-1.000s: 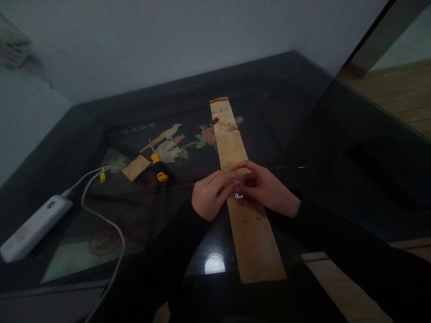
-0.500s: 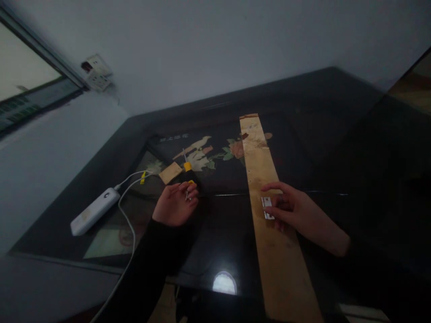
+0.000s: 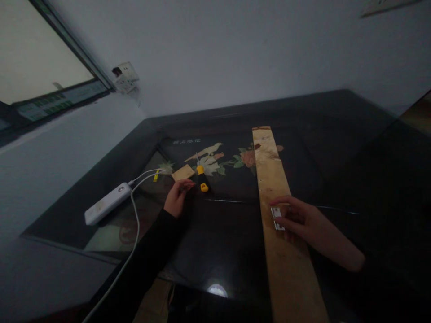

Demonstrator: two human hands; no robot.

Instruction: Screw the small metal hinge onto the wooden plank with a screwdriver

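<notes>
A long wooden plank (image 3: 274, 179) runs away from me across the dark table. On it, my right hand (image 3: 303, 222) pinches a small silvery metal hinge (image 3: 278, 219) between thumb and fingers, flat against the wood. My left hand (image 3: 178, 197) is turned over beside a small wooden block (image 3: 183, 172), its fingers curled together; what they hold, if anything, is hidden. Just right of those fingertips lies a screwdriver (image 3: 202, 179) with a yellow and black handle, its shaft pointing away from me.
A white power bank (image 3: 107, 204) lies at the left, its white cable (image 3: 137, 220) looping past my left arm. The glossy table (image 3: 229, 251) bears a bird-and-flower picture. Wall sockets (image 3: 125, 77) and a window (image 3: 43, 49) are at the upper left.
My left hand has turned from palm up, with a small metal screw-like piece showing, to palm down by the block. My right hand keeps the hinge on the plank. The view has shifted.
</notes>
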